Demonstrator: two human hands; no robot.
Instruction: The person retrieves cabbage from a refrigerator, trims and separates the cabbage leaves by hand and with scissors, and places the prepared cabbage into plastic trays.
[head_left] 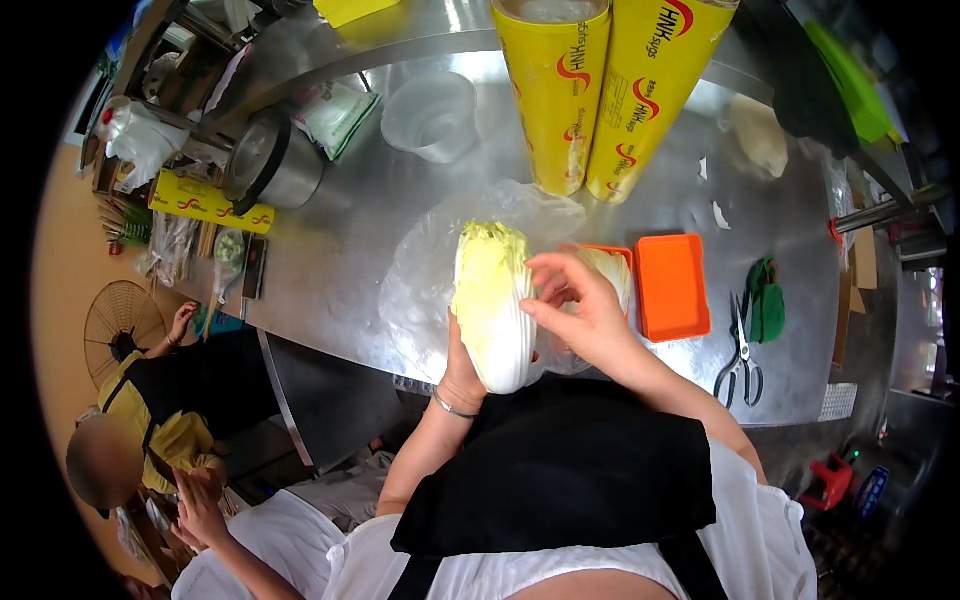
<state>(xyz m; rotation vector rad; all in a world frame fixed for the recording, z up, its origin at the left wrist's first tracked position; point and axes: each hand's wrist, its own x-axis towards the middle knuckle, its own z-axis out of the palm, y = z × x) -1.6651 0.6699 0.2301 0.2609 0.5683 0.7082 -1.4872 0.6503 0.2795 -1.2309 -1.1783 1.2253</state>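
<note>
A napa cabbage (pixel 497 310) with a pale yellow leafy top and a white base is held up over the front of the steel table. My left hand (pixel 462 365) grips it from below and from its left side; most of those fingers are hidden behind it. At its right edge is my right hand (pixel 578 298), thumb and bent fingers apart, the tips at or just touching the outer leaf. Beneath the cabbage lies a clear plastic bag (pixel 415 270). Another cabbage (pixel 608 275) sits partly hidden behind my right hand, in an orange tray (pixel 628 258).
Right of my hands are a second orange tray (pixel 672 288), scissors (pixel 741 355) and a green cloth-like item (pixel 767 303). Yellow film boxes (pixel 555 100) stand behind. A clear tub (pixel 430 115) and a metal pot (pixel 275 160) are left. Co-workers (pixel 170 400) are at the left.
</note>
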